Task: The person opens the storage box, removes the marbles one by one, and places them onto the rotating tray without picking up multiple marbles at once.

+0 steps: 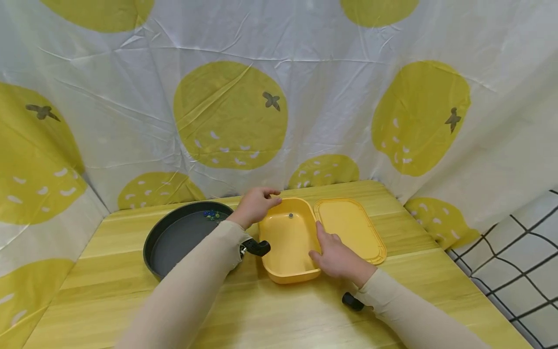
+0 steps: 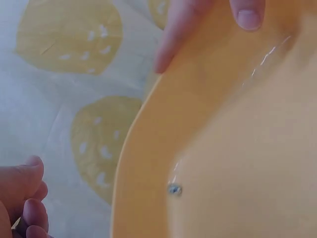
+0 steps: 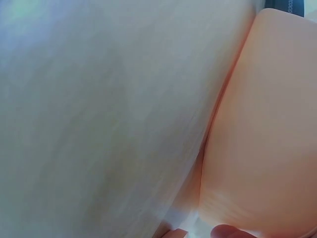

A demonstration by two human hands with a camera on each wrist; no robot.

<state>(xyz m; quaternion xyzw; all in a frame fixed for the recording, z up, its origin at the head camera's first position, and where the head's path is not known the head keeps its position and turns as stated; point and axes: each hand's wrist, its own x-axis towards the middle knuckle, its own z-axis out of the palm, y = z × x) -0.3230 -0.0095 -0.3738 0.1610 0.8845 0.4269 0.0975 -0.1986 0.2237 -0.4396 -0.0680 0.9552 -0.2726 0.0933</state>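
Observation:
A yellow plastic box (image 1: 285, 261) stands open on the wooden table, with one small dark bead (image 1: 290, 215) on its floor near the far wall. The same bead (image 2: 174, 189) shows in the left wrist view. My left hand (image 1: 257, 203) hovers over the box's far left corner, fingers (image 2: 247, 15) loosely curled above the rim, thumb (image 2: 20, 178) apart, holding nothing. My right hand (image 1: 335, 254) holds the box's right wall, thumb inside and index finger along the rim. The right wrist view shows only the blurred box wall (image 3: 267, 124) and a fingertip (image 3: 228, 231).
The box's yellow lid (image 1: 350, 230) lies flat just right of it. A black pan (image 1: 174, 242) sits to the left with several coloured beads (image 1: 211, 214) at its far edge. A lemon-print cloth (image 1: 231, 116) hangs behind the table.

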